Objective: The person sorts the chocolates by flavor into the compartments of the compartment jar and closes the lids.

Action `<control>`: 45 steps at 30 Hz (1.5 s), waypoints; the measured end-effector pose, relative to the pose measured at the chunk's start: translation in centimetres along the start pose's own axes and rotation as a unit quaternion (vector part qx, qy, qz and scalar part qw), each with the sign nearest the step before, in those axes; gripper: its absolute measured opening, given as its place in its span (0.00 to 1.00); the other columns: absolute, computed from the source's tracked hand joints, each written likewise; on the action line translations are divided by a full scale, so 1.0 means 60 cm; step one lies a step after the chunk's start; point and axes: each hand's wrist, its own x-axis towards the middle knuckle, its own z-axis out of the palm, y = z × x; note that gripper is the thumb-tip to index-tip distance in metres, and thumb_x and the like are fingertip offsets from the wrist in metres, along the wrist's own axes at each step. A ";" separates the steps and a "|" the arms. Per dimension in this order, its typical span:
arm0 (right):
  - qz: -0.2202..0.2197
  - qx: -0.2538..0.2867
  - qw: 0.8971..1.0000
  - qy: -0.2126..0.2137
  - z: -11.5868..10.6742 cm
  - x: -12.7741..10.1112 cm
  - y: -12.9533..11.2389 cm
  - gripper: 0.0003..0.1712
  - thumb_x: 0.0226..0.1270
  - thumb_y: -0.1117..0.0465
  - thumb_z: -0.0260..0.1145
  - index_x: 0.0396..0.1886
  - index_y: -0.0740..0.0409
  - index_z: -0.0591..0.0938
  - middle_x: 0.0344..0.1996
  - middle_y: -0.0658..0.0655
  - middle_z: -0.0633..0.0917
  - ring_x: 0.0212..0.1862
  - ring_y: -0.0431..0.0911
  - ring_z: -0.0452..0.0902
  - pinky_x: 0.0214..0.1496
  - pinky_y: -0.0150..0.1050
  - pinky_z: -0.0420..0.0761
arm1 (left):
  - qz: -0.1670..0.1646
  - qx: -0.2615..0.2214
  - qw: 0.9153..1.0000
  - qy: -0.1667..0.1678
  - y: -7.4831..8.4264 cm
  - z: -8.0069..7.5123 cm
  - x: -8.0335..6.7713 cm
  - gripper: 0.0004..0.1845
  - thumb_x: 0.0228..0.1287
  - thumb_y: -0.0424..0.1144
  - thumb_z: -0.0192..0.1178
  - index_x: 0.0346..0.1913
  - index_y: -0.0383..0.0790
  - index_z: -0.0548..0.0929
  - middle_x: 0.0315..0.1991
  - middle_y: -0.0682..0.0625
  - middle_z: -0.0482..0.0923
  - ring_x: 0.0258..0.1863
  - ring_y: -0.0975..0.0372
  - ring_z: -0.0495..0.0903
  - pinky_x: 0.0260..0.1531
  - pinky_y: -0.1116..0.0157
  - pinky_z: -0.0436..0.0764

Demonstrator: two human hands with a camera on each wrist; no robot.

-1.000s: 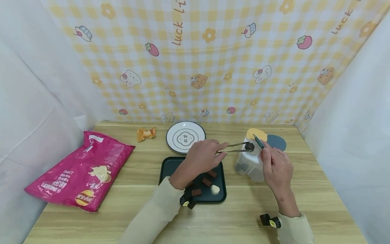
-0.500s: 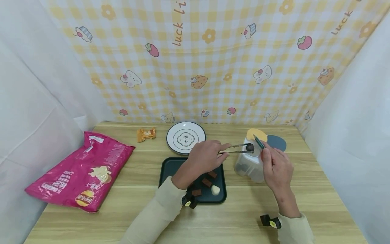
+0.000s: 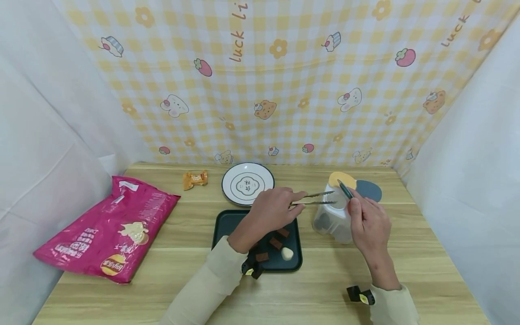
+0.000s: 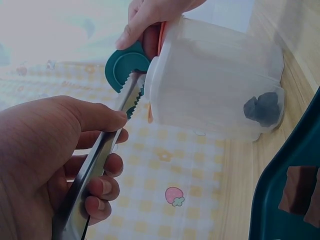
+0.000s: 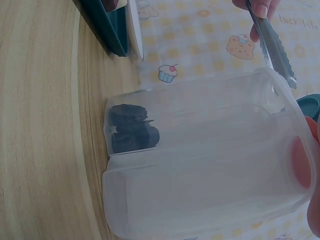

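My left hand was curled round one pair of slim metal tongs, thumb and fingers pinching the handle end; the serrated tips pointed toward three o'clock and hung, holding nothing, over the mouth of the one translucent white plastic jar. In the left wrist view the tongs ran out from under my thumb, and their tips sat just beside the jar's rim.

My right hand sat at three o'clock of the jar, fingers wrapped against its side, with the thumb and forefinger holding the teal flip lid up and open. Through the jar wall I counted one dark clump of chocolate pieces lying at the bottom; I could not tell how many pieces were in it.

At nine o'clock of the jar lay one dark teal rectangular tray, partly under my left wrist. On it I counted three brown chocolate squares and one small pale sweet. At twelve o'clock of the tray stood one round white plate with a dark rim, and at nine o'clock of the plate one small orange wrapped snack. Far toward nine o'clock lay one large pink crisp bag, all on the light wooden table.
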 end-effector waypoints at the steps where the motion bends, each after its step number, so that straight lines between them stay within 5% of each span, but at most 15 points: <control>1: 0.002 -0.002 1.000 -0.004 0.000 0.000 0.000 0.23 0.82 0.53 0.55 0.52 0.64 0.89 0.37 0.63 0.90 0.38 0.61 0.88 0.62 0.33 0.71 | 0.000 0.002 1.000 0.002 0.000 0.000 0.000 0.20 0.76 0.52 0.61 0.66 0.56 0.84 0.33 0.56 0.82 0.18 0.68 0.68 0.14 0.71 0.65; 12: 0.014 -0.008 1.000 -0.022 -0.001 -0.003 0.001 0.24 0.83 0.53 0.53 0.52 0.65 0.89 0.35 0.65 0.89 0.37 0.62 0.87 0.63 0.36 0.73 | 0.002 -0.050 0.998 0.029 -0.022 0.008 -0.028 0.19 0.78 0.51 0.58 0.63 0.48 0.83 0.43 0.55 0.84 0.31 0.67 0.79 0.24 0.69 0.74; 16: 0.010 -0.007 1.000 -0.007 0.001 -0.004 0.000 0.22 0.82 0.54 0.55 0.52 0.64 0.89 0.36 0.64 0.90 0.38 0.61 0.88 0.58 0.48 0.78 | 0.001 -0.072 0.996 0.051 -0.041 0.006 -0.051 0.19 0.78 0.51 0.57 0.63 0.46 0.80 0.40 0.56 0.82 0.29 0.67 0.77 0.24 0.67 0.74; 25: -0.004 0.003 1.000 0.011 0.006 -0.002 0.002 0.20 0.81 0.55 0.57 0.52 0.64 0.89 0.33 0.64 0.90 0.35 0.61 0.88 0.51 0.60 0.78 | -0.016 -0.031 0.996 0.083 -0.103 0.003 -0.117 0.19 0.75 0.48 0.63 0.59 0.42 0.83 0.43 0.52 0.80 0.30 0.64 0.76 0.22 0.67 0.73; 37: -0.002 0.008 1.000 0.012 0.003 0.001 0.002 0.20 0.81 0.55 0.58 0.52 0.63 0.89 0.34 0.63 0.90 0.39 0.61 0.88 0.59 0.43 0.75 | -0.109 -0.027 0.993 -0.022 -0.176 0.004 -0.202 0.20 0.69 0.43 0.69 0.58 0.38 0.83 0.48 0.46 0.82 0.41 0.55 0.82 0.46 0.52 0.83; 45: 0.000 0.006 1.000 0.009 0.003 0.000 0.000 0.21 0.81 0.55 0.56 0.51 0.63 0.90 0.34 0.62 0.90 0.32 0.60 0.87 0.56 0.48 0.78 | -0.132 0.022 0.988 -0.074 -0.195 0.004 -0.235 0.20 0.70 0.42 0.68 0.59 0.35 0.83 0.48 0.43 0.82 0.48 0.50 0.82 0.55 0.44 0.77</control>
